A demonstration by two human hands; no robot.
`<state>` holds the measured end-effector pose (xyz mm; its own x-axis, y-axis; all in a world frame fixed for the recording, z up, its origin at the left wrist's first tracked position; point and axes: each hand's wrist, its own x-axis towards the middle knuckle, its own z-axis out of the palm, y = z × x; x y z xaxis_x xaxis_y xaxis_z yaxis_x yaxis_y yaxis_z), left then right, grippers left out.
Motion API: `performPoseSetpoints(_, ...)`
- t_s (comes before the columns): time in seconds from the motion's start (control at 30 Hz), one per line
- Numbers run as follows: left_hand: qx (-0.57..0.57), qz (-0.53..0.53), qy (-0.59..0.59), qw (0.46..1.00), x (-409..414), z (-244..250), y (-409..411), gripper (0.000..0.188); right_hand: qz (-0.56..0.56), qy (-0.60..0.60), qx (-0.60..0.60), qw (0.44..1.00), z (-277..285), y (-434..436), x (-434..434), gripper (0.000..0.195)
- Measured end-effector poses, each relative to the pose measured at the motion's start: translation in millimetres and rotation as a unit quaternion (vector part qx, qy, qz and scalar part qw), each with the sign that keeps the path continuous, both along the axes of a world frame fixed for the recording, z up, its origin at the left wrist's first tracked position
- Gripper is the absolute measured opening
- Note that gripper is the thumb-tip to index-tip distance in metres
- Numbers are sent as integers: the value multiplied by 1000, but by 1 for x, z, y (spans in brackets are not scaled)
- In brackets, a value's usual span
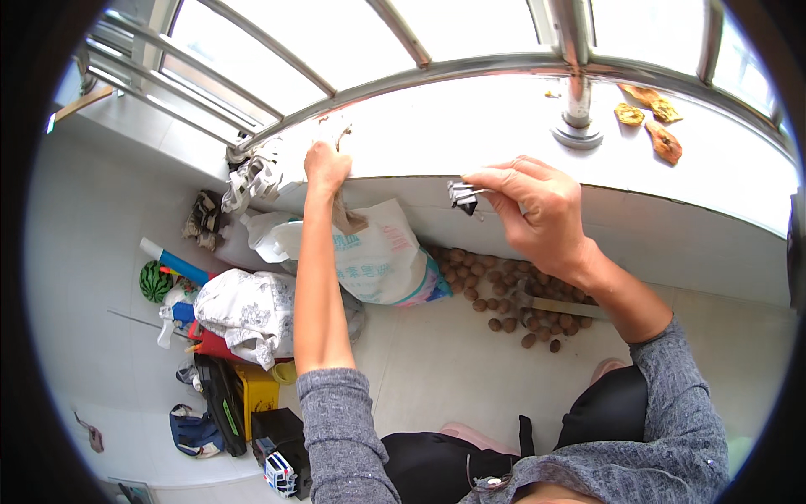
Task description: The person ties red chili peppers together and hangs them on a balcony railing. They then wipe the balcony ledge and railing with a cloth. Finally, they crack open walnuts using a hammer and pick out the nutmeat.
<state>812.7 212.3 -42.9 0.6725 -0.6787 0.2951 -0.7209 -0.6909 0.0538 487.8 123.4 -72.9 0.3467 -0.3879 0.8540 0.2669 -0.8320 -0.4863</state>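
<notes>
My right hand [544, 214] is raised in front of the window ledge. Its thumb and fingers pinch a black binder clip [465, 200] by the silver wire handles. Farther left, my left hand [327, 169] is closed at the ledge's edge on what looks like a brownish cloth [347, 217]. Part of that cloth hangs down below the hand, and the forearm hides some of it. Under it stands a large white plastic bag [378, 264] with printed writing.
Metal railings [485, 66] run along the white ledge [409, 135], with dried fruit slices [665, 143] at right. Many walnuts [504, 286] and a hammer [554, 306] lie on the floor. At left are pale straps [252, 176], a patterned cloth [242, 315], a watermelon-patterned ball [155, 281] and a yellow box [258, 394].
</notes>
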Motion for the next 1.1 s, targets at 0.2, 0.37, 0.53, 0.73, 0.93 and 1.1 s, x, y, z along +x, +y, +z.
performPoseSetpoints(0.2,-158,-220,-19,962,-128,-11,-43,27,16,-31,-28,999,9,12,-31,24)
performPoseSetpoints(0.37,-266,-319,70,907,-222,-7,-55,28,27,3,21,999,18,20,-69,25)
performPoseSetpoints(0.53,-327,-286,280,856,-260,1,-24,28,93,24,229,969,11,14,-113,25)
performPoseSetpoints(0.73,-490,-165,266,814,-186,8,-10,27,120,18,270,955,6,3,-122,16)
performPoseSetpoints(0.93,-258,-162,-41,952,-147,-18,-32,32,20,25,180,983,18,-2,-117,20)
performPoseSetpoints(1.1,-343,-360,71,864,-261,-25,-47,37,14,-46,282,958,4,-10,-123,23)
